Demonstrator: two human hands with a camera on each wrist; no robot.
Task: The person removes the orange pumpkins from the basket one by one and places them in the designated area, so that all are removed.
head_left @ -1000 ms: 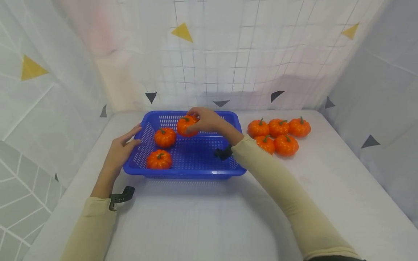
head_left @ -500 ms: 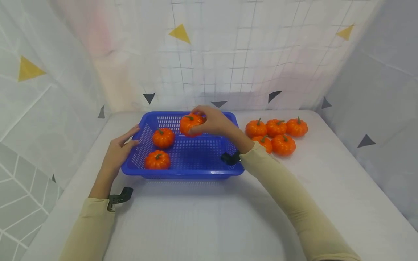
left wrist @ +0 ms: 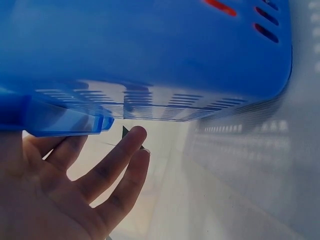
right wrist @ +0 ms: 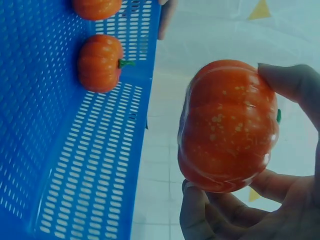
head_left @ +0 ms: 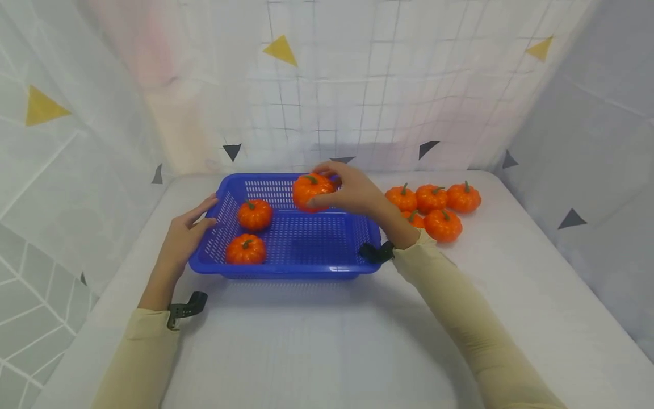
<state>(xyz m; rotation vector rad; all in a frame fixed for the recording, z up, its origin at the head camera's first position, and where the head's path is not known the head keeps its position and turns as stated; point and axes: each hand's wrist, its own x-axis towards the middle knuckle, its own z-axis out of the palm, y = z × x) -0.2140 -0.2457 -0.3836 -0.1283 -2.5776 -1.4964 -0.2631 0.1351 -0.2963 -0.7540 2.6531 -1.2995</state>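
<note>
My right hand (head_left: 352, 190) holds a small orange pumpkin (head_left: 311, 192) between thumb and fingers, raised over the back part of the blue basket (head_left: 286, 269). In the right wrist view the pumpkin (right wrist: 227, 127) shows its speckled side, with a bit of green stem. Inside the basket, toward its left end, sit two more pumpkins, one at the back (head_left: 255, 215) and one at the front (head_left: 246, 249). My left hand (head_left: 181, 238) touches the basket's left rim with fairly straight fingers. From the left wrist, some fingers (left wrist: 112, 175) stretch below the rim while others are partly hidden behind it.
Several pumpkins (head_left: 443, 226) stand grouped on the white table (head_left: 286, 341) right of the basket, one partly covered by my right arm. A white curtain (head_left: 327, 85) with grid lines hangs close behind the basket.
My right hand has carried its pumpkin a little to the right and slightly up over the basket. The left hand stays at the rim; the other pumpkins keep their places.
</note>
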